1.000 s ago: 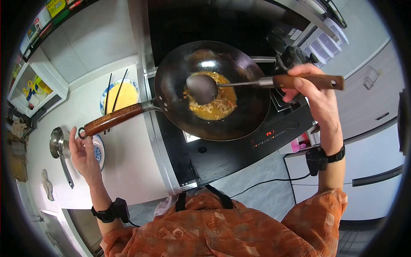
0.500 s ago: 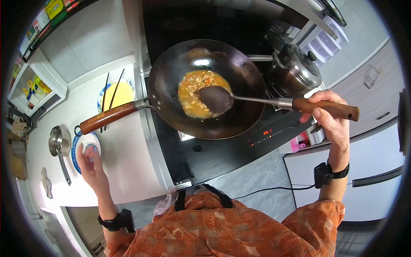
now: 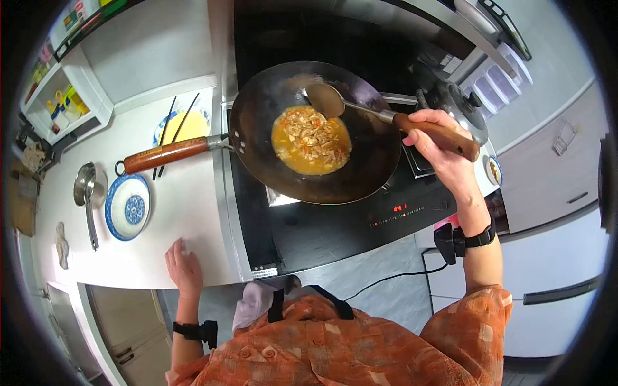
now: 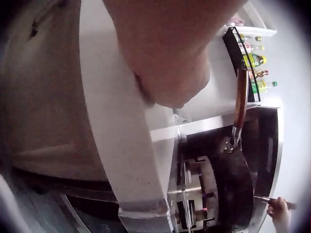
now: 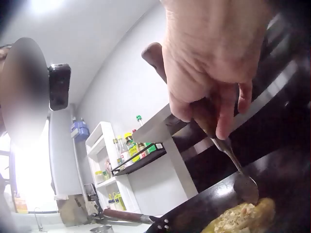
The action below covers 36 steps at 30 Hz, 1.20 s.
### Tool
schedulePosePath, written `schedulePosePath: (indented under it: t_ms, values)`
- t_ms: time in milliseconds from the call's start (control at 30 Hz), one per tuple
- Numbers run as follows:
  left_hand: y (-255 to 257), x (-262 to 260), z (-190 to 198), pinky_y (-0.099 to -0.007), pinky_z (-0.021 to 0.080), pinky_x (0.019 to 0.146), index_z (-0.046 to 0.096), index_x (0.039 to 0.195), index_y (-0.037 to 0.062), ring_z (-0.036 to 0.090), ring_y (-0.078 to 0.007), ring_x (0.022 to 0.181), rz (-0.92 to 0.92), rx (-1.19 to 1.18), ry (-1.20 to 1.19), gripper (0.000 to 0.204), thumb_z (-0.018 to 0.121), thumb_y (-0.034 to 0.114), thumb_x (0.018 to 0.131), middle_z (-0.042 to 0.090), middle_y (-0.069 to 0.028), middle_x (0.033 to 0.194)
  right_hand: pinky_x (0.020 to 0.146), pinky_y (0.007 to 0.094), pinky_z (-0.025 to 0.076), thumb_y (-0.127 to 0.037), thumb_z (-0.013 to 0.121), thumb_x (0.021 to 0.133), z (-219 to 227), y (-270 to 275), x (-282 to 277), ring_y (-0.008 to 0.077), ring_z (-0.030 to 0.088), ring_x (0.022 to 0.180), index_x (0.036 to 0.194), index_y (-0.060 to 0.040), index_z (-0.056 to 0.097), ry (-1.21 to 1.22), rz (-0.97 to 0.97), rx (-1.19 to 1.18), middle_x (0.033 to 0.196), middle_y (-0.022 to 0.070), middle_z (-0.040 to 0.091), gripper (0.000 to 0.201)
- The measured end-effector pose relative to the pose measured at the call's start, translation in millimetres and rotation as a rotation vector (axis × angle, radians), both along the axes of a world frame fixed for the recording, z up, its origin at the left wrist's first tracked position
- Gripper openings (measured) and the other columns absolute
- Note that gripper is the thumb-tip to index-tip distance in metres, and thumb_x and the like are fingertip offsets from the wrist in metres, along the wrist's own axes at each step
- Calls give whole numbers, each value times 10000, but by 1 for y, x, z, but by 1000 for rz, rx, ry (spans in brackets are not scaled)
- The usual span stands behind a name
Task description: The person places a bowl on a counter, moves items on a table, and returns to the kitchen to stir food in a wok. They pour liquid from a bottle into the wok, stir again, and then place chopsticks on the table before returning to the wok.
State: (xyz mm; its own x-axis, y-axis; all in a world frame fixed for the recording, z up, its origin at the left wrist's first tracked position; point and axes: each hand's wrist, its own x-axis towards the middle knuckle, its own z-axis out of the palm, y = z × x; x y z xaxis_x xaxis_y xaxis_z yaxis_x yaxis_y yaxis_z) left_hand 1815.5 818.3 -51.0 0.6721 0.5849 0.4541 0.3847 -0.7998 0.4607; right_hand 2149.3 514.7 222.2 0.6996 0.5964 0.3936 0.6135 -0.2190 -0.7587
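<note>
The right hand grips the wooden handle of a ladle, whose bowl is at the far side of the food in a dark wok. In the right wrist view the fingers of the right hand curl round that handle, with the ladle bowl beside the food. Near the counter's front edge, the left hand rests with loosely bent fingers and holds nothing. The wok's wooden handle points left over the counter, with no hand on it.
On the white counter are a blue-rimmed bowl, a metal ladle, and a bowl of yellow liquid with chopsticks across it. A lidded pot stands right of the wok. The black hob shows lit red digits.
The left hand has moved from near the wok handle, past the blue-rimmed bowl, to the counter's front edge. The right hand has moved the ladle from over the food to its far side.
</note>
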Motion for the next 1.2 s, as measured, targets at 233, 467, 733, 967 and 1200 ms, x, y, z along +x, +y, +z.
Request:
schedulePosePath:
  t_ms: [233,467,733,967,1200]
  values:
    - [-3,6,2,-427,384,832,453,1168,-13,489,-355,948,54,35,23,400,518,63,781,532,-183,1055,707,308,445,-38,674,698,5,21,-21,238,592,709,904,-81,611,-603,138,-230,795,58,627,220]
    - [-4,7,5,-416,388,825,469,1166,25,491,-334,968,78,-25,37,409,543,68,766,534,-159,1043,689,302,436,-12,688,656,30,25,-62,215,597,697,880,-58,612,-665,148,-245,784,54,626,241]
    - [0,2,1,-410,384,825,490,1138,37,492,-321,976,69,-26,-25,399,568,96,751,528,-147,1062,652,297,411,-111,743,581,48,66,-139,210,581,706,811,-81,618,-848,133,-373,893,50,615,264]
    - [21,-45,11,-393,422,809,545,1051,58,515,-323,936,-266,-196,-169,337,605,87,721,546,-152,1019,563,309,385,-147,737,597,22,147,-209,200,586,671,762,-95,576,-892,167,-532,820,15,603,236]
    - [80,-167,21,-362,477,725,605,932,58,568,-301,831,-225,-311,-227,236,614,19,699,581,-127,917,497,350,478,-80,618,657,-42,225,-264,250,603,623,765,-94,531,-781,126,-662,768,38,565,140]
